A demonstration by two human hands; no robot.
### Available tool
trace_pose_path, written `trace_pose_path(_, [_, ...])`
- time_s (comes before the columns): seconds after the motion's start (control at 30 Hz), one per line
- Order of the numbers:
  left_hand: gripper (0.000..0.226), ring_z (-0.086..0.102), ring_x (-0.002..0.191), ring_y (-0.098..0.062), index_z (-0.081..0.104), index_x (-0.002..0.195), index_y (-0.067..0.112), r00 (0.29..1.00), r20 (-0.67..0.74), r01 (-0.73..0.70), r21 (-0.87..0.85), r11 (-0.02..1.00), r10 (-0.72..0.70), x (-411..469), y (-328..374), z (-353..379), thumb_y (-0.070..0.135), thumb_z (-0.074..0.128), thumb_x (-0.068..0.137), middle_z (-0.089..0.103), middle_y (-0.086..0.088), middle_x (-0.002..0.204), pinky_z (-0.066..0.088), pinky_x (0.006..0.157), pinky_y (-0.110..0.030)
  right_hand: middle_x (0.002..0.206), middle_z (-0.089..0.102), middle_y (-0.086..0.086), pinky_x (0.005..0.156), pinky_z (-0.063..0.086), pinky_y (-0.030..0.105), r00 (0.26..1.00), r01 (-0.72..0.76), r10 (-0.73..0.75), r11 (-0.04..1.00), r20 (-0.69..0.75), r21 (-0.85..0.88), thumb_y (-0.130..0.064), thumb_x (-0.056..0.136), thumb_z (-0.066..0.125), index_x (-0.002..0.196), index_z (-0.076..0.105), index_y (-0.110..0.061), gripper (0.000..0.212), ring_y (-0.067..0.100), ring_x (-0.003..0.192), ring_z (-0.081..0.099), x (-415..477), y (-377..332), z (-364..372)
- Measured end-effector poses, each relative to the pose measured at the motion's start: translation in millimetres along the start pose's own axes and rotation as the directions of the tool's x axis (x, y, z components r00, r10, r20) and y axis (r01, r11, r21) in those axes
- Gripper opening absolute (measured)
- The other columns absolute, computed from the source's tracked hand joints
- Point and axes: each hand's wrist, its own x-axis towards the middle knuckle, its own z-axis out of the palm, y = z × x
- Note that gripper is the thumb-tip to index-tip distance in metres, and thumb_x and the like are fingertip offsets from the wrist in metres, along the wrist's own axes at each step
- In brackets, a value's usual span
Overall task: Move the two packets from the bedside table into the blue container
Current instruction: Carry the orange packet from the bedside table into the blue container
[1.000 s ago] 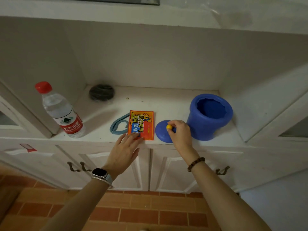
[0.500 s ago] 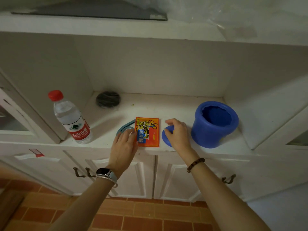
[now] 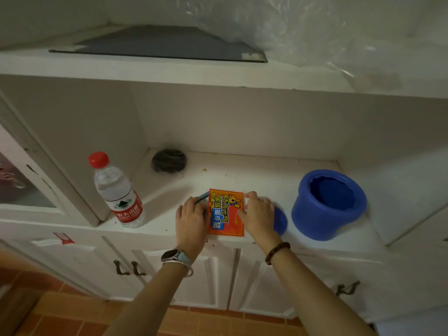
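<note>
The orange warmer packet (image 3: 226, 212) lies flat on the white bedside table (image 3: 242, 173), close to its near edge, and I can only make out one packet face from here; whether a second lies under it I cannot tell. My left hand (image 3: 191, 220) rests palm down against the packet's left edge, fingers loosely spread and touching the table, gripping nothing. My right hand (image 3: 258, 215) sits at the packet's right edge, fingers parted and curved, the tips touching the packet's upper right corner and side; it is not closed on anything.

Just right of my right hand, partly hidden by it, lies the blue lid (image 3: 280, 220). Beyond that stands the blue container (image 3: 328, 206), open and upright, apart from the packet. A blue strip (image 3: 203, 197) pokes out from under my left fingers. Further left stands a water bottle (image 3: 117, 190) with a red cap, and a dark round object (image 3: 169, 160) sits at the far left of the table.

Half a second ago my right hand was over the lid; it has since shifted left onto the packet, and my left hand has settled lower along the packet's edge.
</note>
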Motion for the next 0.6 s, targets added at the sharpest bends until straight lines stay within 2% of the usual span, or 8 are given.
trace_pose_path(0.13, [0.013,0.055,0.103,-0.03,0.066,0.088,0.009,1.0,-0.001,0.003,0.012,1.0,-0.003,4.9,2.0,0.7,0.022,0.064,0.085,0.06,-0.009,0.105,0.044,0.094,-0.047,0.103,0.07,0.004,0.099,0.036,0.04,0.999,-0.027,0.026,0.999,0.041,0.018,-0.04,0.084,0.063,0.118,0.049,-0.018,0.043,0.028,0.112,0.053,4.6,-2.4,2.4])
trace_pose_path(0.23, [0.013,0.057,0.083,-0.031,0.061,0.082,0.008,1.0,-0.019,-0.001,0.043,0.999,0.001,6.7,10.1,-5.0,0.02,0.066,0.084,0.06,-0.01,0.089,0.046,0.077,-0.044,0.104,0.07,0.003,0.099,0.036,0.04,0.999,-0.027,0.025,0.999,0.035,0.037,-0.041,0.084,0.064,0.12,0.048,-0.018,0.045,0.027,0.113,0.053,4.3,-2.7,1.4])
trace_pose_path(0.3, [0.015,0.056,0.073,-0.029,0.054,0.079,0.012,0.999,-0.051,-0.002,0.028,1.0,0.004,7.0,17.8,-12.6,0.021,0.063,0.086,0.06,-0.007,0.077,0.042,0.07,-0.04,0.107,0.069,0.003,0.101,0.036,0.041,0.999,-0.026,0.025,0.997,0.022,0.066,-0.04,0.083,0.065,0.121,0.047,-0.018,0.048,0.027,0.114,0.053,3.7,-0.8,1.3])
trace_pose_path(0.37, [0.017,0.055,0.065,-0.026,0.05,0.078,0.015,0.994,-0.103,-0.043,0.01,0.999,0.044,7.1,24.9,-20.5,0.025,0.051,0.091,0.059,-0.003,0.069,0.034,0.07,-0.036,0.106,0.07,0.003,0.099,0.039,0.042,1.0,-0.013,0.014,0.994,-0.011,0.109,-0.041,0.083,0.065,0.121,0.047,-0.018,0.048,0.027,0.11,0.057,2.7,0.5,-0.8])
trace_pose_path(0.4, [0.021,0.055,0.062,-0.025,0.05,0.078,0.014,0.989,-0.128,-0.067,0.006,0.998,0.067,7.2,28.4,-24.5,0.028,0.043,0.092,0.059,-0.003,0.067,0.032,0.07,-0.034,0.102,0.071,0.002,0.097,0.041,0.041,1.0,0.001,0.002,0.992,-0.027,0.13,-0.042,0.083,0.064,0.119,0.048,-0.019,0.045,0.026,0.106,0.059,3.0,1.9,-1.1])
trace_pose_path(0.47, [0.03,0.055,0.061,-0.024,0.051,0.078,0.013,0.984,-0.159,-0.086,-0.025,0.996,0.081,6.6,34.6,-32.4,0.033,0.034,0.093,0.06,-0.003,0.068,0.036,0.071,-0.035,0.096,0.072,0.0,0.092,0.042,0.039,0.999,0.02,-0.012,0.987,-0.05,0.162,-0.045,0.085,0.061,0.114,0.052,-0.02,0.039,0.023,0.098,0.063,3.5,2.8,-3.6])
trace_pose_path(0.53, [0.035,0.055,0.063,-0.023,0.052,0.08,0.012,0.981,-0.184,-0.078,-0.086,0.993,0.061,6.3,39.6,-39.2,0.037,0.032,0.094,0.061,-0.003,0.072,0.041,0.071,-0.038,0.094,0.072,-0.001,0.089,0.045,0.036,0.998,0.035,-0.022,0.976,-0.06,0.213,-0.045,0.087,0.058,0.112,0.055,-0.021,0.035,0.02,0.094,0.063,3.4,2.0,-9.2])
trace_pose_path(0.6, [0.034,0.052,0.063,-0.021,0.052,0.08,0.012,0.975,-0.213,-0.09,-0.125,0.988,0.062,8.0,42.3,-43.1,0.035,0.032,0.094,0.06,-0.003,0.073,0.04,0.069,-0.037,0.091,0.072,0.001,0.08,0.051,0.033,0.998,0.046,-0.027,0.942,-0.059,0.332,-0.04,0.09,0.057,0.108,0.056,-0.018,0.028,0.019,0.088,0.065,3.8,-0.2,-18.2])
